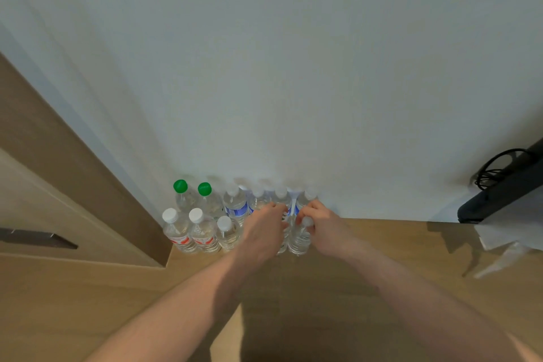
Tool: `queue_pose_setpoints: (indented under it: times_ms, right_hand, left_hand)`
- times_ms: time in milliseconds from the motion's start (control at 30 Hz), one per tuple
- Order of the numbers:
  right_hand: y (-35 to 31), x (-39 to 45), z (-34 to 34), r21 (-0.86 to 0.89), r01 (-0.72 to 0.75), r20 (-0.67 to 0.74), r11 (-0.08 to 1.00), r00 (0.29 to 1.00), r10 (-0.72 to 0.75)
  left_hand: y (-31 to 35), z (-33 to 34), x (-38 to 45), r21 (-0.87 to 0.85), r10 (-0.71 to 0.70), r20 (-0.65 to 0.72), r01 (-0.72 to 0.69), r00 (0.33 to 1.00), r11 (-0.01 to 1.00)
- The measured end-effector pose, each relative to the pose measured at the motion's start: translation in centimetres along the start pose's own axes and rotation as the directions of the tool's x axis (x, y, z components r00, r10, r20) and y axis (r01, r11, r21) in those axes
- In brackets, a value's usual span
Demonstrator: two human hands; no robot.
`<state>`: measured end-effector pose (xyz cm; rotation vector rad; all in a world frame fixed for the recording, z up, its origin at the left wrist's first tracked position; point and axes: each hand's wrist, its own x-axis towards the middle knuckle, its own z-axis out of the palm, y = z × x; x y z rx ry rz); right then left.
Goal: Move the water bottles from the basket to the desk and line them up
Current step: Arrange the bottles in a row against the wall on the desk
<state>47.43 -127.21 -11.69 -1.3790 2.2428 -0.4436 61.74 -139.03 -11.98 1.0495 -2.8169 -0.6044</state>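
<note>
Bottles (202, 232) upright on desk (367, 244), water inside; hands (266, 228) gripping two.

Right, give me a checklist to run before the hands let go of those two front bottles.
1. Left hand grips its bottle: ok.
2. Right hand grips the bottle below its white cap: ok.
3. Both bottles stand on the desk: cannot tell, bases partly hidden.
4. Front row bottles upright: ok.
5. Back row by the wall upright, green caps at its left end: ok.
6. Basket emptied: cannot tell, not in view.
</note>
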Motion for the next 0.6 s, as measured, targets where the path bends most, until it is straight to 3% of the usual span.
queue_pose_setpoints:
  times_ms: [200,367,467,600]
  right_hand:
    - [0.3,-0.7,0.5,0.017,-0.038,-0.007,0.999,0.999,0.038]
    - [-1.6,-0.9,1.0,-0.207,-0.049,-0.103,0.977,0.994,0.028]
    - [-3.1,-0.7,1.1,-0.242,0.011,-0.021,0.97,1.0,-0.016]
    - [-3.8,-1.0,1.7,-0.282,0.006,0.012,0.96,1.0,-0.003]
  left_hand:
    - [0.0,-0.7,-0.9,0.026,0.051,0.016,-0.052,0.999,0.998]
    - [-0.8,-1.6,-2.3,0.043,0.029,-0.009,-0.028,1.0,0.999]
    - [-2.6,-2.1,-3.4,0.072,-0.04,-0.04,0.043,0.998,0.996]
    - [-4.3,-2.4,-4.0,0.101,-0.015,-0.009,0.015,1.0,0.995]
